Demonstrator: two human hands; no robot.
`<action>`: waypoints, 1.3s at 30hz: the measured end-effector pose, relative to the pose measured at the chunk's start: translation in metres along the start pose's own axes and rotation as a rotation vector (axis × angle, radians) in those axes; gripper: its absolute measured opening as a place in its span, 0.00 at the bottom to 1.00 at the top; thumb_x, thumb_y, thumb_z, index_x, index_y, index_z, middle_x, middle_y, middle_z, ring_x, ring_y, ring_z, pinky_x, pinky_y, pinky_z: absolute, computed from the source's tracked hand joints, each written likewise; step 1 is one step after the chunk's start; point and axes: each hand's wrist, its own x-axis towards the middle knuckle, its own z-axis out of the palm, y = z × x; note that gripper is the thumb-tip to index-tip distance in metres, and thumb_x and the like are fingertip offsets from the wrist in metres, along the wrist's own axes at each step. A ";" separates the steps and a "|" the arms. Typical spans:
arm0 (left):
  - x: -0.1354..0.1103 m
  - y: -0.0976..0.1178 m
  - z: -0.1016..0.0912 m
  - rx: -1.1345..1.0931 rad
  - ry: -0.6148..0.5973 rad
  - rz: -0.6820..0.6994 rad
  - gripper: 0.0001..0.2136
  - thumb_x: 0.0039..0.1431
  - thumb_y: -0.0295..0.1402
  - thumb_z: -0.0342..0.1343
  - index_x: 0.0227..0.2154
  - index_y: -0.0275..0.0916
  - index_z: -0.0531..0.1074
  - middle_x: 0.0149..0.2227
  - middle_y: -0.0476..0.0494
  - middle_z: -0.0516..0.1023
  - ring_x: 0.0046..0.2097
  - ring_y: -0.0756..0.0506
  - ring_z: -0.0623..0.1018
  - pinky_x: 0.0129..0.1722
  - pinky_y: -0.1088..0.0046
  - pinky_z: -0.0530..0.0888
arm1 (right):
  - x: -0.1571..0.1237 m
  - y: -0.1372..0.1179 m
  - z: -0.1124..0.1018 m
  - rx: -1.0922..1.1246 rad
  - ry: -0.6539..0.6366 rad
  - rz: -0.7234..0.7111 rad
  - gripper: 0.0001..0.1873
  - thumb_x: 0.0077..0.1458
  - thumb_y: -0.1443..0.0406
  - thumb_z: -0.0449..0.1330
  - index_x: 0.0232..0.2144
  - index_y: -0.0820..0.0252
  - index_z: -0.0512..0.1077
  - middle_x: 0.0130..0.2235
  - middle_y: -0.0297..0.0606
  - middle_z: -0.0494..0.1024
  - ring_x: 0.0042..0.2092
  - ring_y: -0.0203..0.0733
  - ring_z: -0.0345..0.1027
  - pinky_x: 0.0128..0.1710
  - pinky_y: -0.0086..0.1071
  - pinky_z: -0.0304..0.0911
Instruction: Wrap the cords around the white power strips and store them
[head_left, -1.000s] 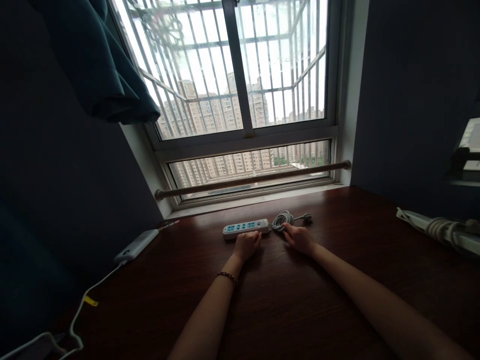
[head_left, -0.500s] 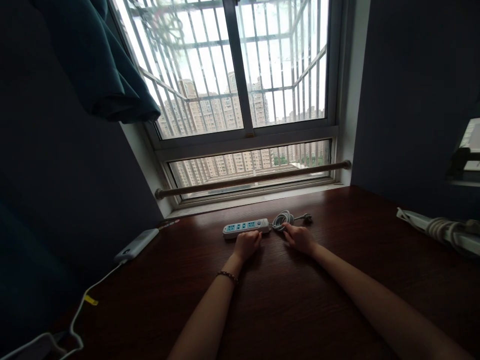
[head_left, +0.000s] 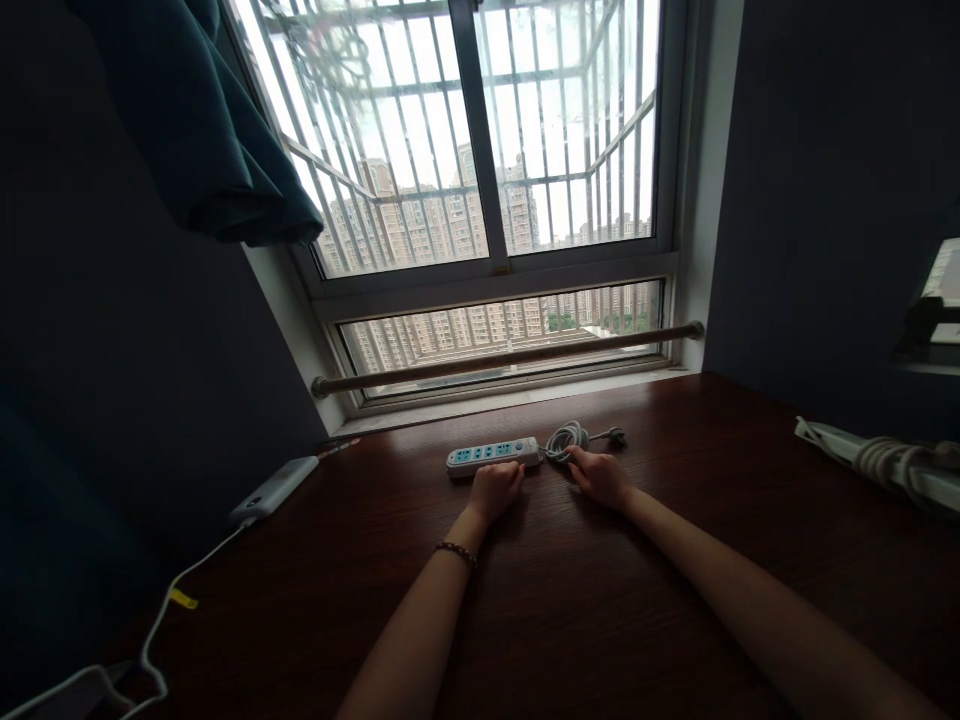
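A white power strip [head_left: 491, 455] with blue socket faces lies on the dark wooden surface [head_left: 570, 590], its long side toward me. Its grey cord [head_left: 568, 437] is wound in a coil at the right end, and a dark plug [head_left: 616, 436] sticks out to the right. My left hand [head_left: 496, 488] rests as a loose fist against the strip's front edge, hiding a little of it. At the coil's lower edge is my right hand [head_left: 598, 477], fingers half bent and slightly apart. Its forefinger overlaps the coil; I see no grip on the cord.
A white box-shaped device [head_left: 276, 492] with a white cable [head_left: 160, 620] stands at left. On the right lies a long pale object [head_left: 874, 455] wrapped in cord. A rail [head_left: 510, 357] crosses the barred window [head_left: 480, 150] behind the strip. A blue curtain [head_left: 225, 150] hangs upper left.
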 end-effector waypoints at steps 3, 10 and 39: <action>0.000 0.000 -0.001 -0.002 -0.003 -0.001 0.18 0.60 0.38 0.40 0.23 0.37 0.70 0.25 0.42 0.76 0.28 0.48 0.74 0.29 0.75 0.63 | 0.000 0.000 0.000 -0.001 0.003 0.002 0.17 0.57 0.62 0.45 0.48 0.59 0.61 0.39 0.39 0.75 0.38 0.42 0.71 0.35 0.28 0.60; 0.001 0.000 -0.001 -0.006 -0.012 -0.002 0.18 0.60 0.39 0.39 0.24 0.37 0.70 0.26 0.42 0.76 0.28 0.47 0.74 0.29 0.74 0.63 | 0.000 0.000 -0.001 -0.009 0.003 0.003 0.17 0.57 0.62 0.45 0.48 0.60 0.62 0.39 0.40 0.75 0.37 0.41 0.71 0.34 0.28 0.60; 0.000 -0.001 0.000 -0.010 -0.008 -0.001 0.18 0.60 0.39 0.39 0.23 0.37 0.69 0.26 0.41 0.76 0.28 0.47 0.74 0.29 0.75 0.64 | 0.000 0.001 0.001 0.004 0.010 -0.008 0.17 0.57 0.63 0.45 0.48 0.59 0.61 0.38 0.39 0.76 0.37 0.41 0.71 0.35 0.28 0.60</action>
